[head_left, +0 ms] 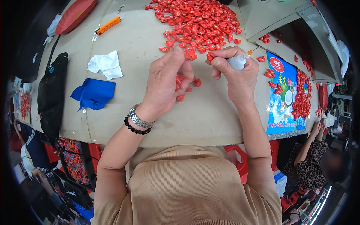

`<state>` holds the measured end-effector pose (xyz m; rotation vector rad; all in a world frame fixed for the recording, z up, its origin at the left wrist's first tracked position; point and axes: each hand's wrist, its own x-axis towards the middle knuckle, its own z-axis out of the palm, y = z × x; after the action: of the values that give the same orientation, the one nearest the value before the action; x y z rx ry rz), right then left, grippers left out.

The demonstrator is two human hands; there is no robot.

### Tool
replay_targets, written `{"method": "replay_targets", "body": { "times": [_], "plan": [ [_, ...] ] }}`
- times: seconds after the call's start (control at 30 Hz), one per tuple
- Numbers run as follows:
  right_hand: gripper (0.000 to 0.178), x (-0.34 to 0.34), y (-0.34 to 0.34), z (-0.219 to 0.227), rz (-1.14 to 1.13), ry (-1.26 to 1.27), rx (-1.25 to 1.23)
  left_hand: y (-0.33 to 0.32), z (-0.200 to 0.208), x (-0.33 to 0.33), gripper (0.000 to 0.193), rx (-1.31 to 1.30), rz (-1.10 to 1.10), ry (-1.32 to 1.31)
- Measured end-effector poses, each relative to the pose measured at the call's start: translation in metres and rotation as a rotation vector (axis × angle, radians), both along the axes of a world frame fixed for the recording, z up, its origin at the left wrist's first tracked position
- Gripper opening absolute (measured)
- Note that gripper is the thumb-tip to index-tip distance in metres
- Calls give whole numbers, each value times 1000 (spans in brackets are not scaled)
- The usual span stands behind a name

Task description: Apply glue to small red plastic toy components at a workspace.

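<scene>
My right hand [240,77] is closed around a small white squeeze bottle [237,62] with an orange collar and a thin needle tip pointing up and right. Between its thumb and forefinger it also pinches a small red piece [210,56]. My left hand [165,80] is curled, its thumb and forefinger at a glossy red piece [190,55] with a tiny eye-like dot. More red pieces [179,80] show among its lower fingers; which are held and which lie on the table behind, I cannot tell. Just beyond both hands spreads a heap of similar red pieces [202,22].
At left on the table [150,131] lie an orange lighter-like object [108,25], a white tissue [105,65], a blue cloth [93,93], a black bag [53,95] and a red tray [77,14]. A blue printed sheet [281,108] with red pieces lies at right. Other people sit nearby.
</scene>
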<state>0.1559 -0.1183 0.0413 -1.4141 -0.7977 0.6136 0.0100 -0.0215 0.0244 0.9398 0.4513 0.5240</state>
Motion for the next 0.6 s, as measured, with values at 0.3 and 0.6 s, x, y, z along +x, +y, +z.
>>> {"method": "replay_targets", "body": {
  "times": [0.3, 0.6],
  "plan": [
    [10, -4, -2, 2, 34, 14, -7, -4, 0, 2, 46, 28, 18, 31],
    [8, -6, -5, 1, -11, -81, 75, -5, -2, 1, 30, 40, 51, -2]
  ]
}}
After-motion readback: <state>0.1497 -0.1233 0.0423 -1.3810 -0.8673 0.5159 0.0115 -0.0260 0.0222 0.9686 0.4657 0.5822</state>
